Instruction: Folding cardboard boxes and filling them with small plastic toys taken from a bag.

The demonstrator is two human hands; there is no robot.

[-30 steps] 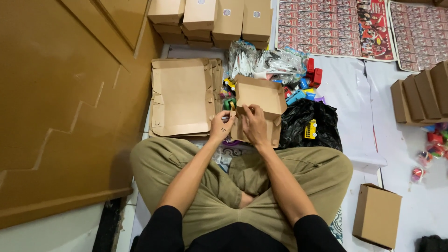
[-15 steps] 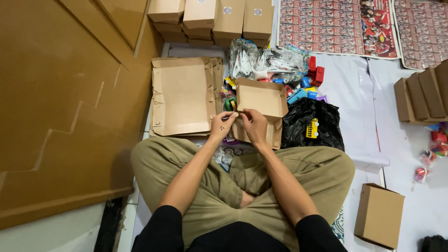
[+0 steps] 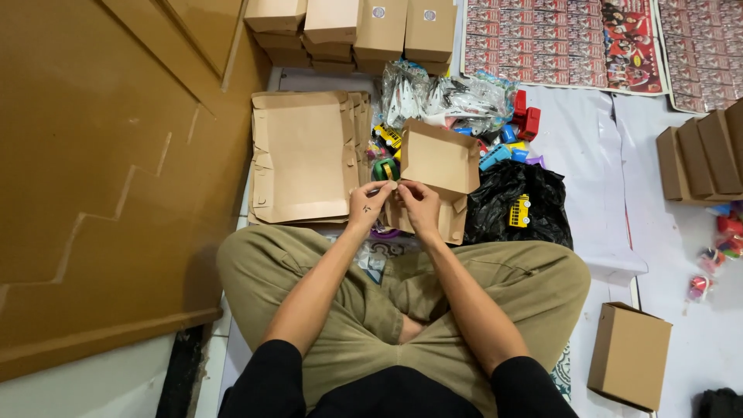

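Hands meet at frame centre: left hand (image 3: pixel 367 204) and right hand (image 3: pixel 419 204), fingers pinched nearly shut on a small pale round piece (image 3: pixel 392 186), just in front of the open cardboard box (image 3: pixel 438 166). Steady, light pinching probably suits such a tiny piece.

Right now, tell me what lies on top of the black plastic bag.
A small yellow toy bus lies on the black plastic bag. The open cardboard box covers the bag's left edge; what lies underneath is hidden.
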